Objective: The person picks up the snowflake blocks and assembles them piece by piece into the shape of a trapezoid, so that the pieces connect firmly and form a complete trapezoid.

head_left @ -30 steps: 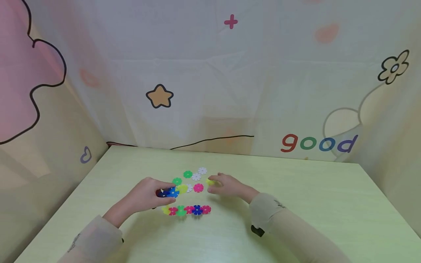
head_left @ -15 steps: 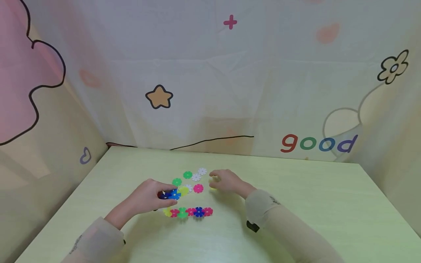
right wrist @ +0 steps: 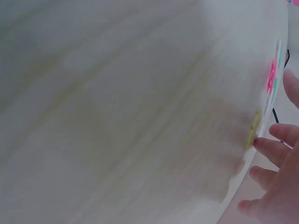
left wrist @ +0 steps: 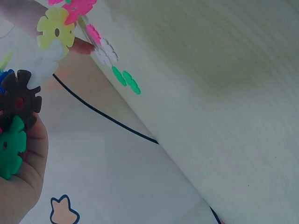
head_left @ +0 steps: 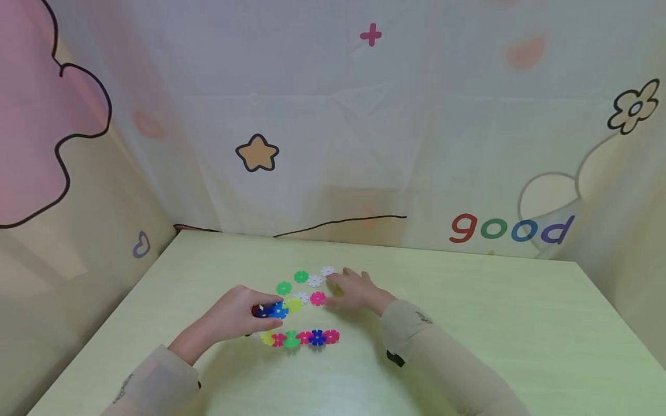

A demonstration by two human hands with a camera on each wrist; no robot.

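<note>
My left hand (head_left: 234,315) grips a linked chain of plastic snowflake discs between thumb and fingers. In the head view a light blue disc (head_left: 279,311) and a yellow-green disc (head_left: 294,305) show at its fingertips. The left wrist view shows a green disc (left wrist: 11,149), a dark disc (left wrist: 19,98), a white disc (left wrist: 46,65) and a yellow disc (left wrist: 56,28) joined together. My right hand (head_left: 359,290) hovers low with fingers spread. One fingertip appears to touch a loose yellow disc (right wrist: 253,130) on the table, partly hidden in the head view.
Loose discs lie on the table (head_left: 468,323): a pink disc (head_left: 318,298), a green disc (head_left: 301,277), another green disc (head_left: 283,288) and several white discs (head_left: 314,281). A joined row of coloured discs (head_left: 291,338) lies nearer. Behind hangs a printed curtain (head_left: 312,115).
My right hand has shifted slightly left and lower over the loose yellow disc, its fingers spreading toward the pink and white discs. My left hand keeps its hold, almost still.
</note>
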